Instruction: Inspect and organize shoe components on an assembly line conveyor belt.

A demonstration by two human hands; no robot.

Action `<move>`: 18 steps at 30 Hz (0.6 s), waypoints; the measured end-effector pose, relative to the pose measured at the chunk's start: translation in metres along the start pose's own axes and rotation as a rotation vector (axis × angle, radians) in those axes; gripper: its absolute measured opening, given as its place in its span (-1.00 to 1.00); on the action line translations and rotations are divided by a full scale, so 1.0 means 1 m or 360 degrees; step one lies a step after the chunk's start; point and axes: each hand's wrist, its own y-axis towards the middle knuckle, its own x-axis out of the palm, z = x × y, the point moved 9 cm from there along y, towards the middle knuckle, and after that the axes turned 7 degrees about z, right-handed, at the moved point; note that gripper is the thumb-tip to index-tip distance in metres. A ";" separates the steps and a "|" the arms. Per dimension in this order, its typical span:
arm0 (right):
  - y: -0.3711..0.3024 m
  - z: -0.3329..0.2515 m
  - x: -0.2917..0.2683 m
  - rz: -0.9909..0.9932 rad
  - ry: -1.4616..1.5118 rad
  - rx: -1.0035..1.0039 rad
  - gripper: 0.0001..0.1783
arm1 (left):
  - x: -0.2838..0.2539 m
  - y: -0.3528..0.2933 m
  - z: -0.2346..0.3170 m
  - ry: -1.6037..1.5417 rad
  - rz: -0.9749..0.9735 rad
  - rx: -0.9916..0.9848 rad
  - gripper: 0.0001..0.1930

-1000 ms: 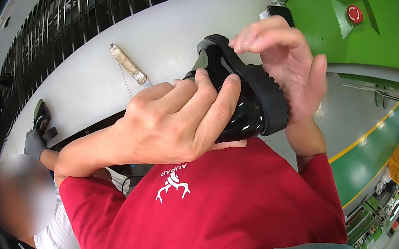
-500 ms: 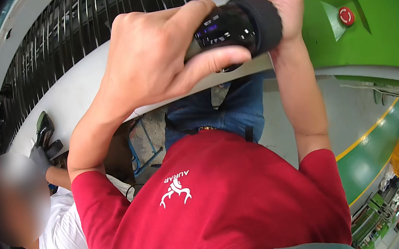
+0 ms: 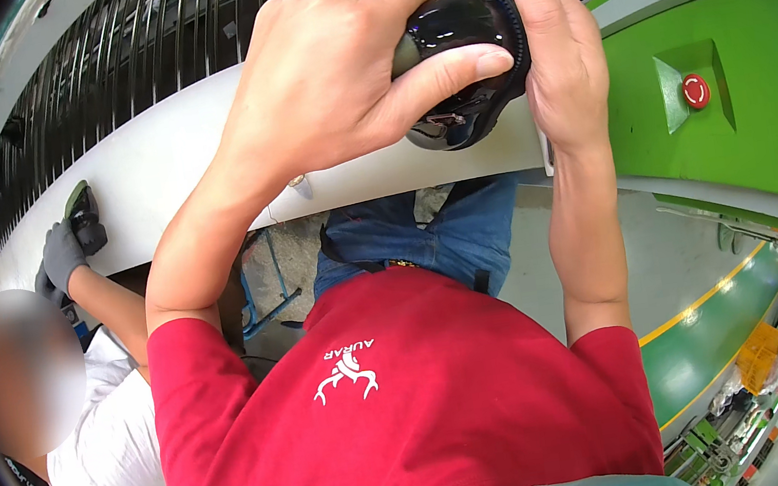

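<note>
A: Where do we find the part in hand?

B: We hold a glossy black shoe (image 3: 463, 56) in both hands, raised over the white work surface (image 3: 172, 163) near the top of the view. Our left hand (image 3: 337, 73) is clenched around its near side, thumb pressed across the shiny upper. Our right hand (image 3: 561, 53) grasps the far side, fingers curled over the top edge.

A: Which markings do we note nearby?

B: To the right, the green machine panel (image 3: 738, 128) carries a round red button (image 3: 695, 90) set in a recessed square. A yellow line (image 3: 702, 305) runs along the green floor strip at lower right. A yellow crate (image 3: 763, 356) sits beyond it.

A: Anything to the left?

B: A co-worker's grey-gloved hand (image 3: 62, 257) rests at the white surface's edge, touching a dark shoe (image 3: 83, 214). Behind the surface runs a rack of black ribs (image 3: 138, 50).
</note>
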 end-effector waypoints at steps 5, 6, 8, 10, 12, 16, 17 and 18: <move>-0.006 -0.012 -0.002 -0.0071 -0.0223 -0.0084 -0.49 | 0.003 -0.007 0.005 0.0012 -0.0043 -0.0004 -0.39; -0.008 -0.012 0.000 -0.0090 -0.0268 -0.0088 -0.50 | 0.002 -0.009 0.006 0.0018 -0.0034 -0.0002 -0.39; -0.010 -0.005 0.004 -0.0110 -0.0245 -0.0189 -0.55 | 0.000 -0.013 0.009 0.0063 0.0024 -0.0007 -0.39; -0.017 -0.008 0.000 0.0100 0.0290 -0.0367 -0.75 | 0.000 -0.016 0.012 0.0070 0.0052 -0.0031 -0.38; -0.023 -0.010 -0.007 0.0177 0.0336 -0.0459 -0.75 | 0.000 -0.017 0.022 0.0101 0.0099 0.0035 -0.36; -0.031 -0.010 -0.016 0.0145 0.0358 -0.0444 -0.76 | 0.002 -0.021 0.038 0.0098 0.0093 0.0097 -0.36; -0.032 -0.010 -0.018 0.0139 0.0348 -0.0435 -0.76 | 0.003 -0.021 0.039 0.0096 0.0090 0.0102 -0.36; -0.034 -0.010 -0.018 0.0147 0.0348 -0.0437 -0.76 | 0.004 -0.022 0.037 0.0074 0.0097 0.0079 -0.39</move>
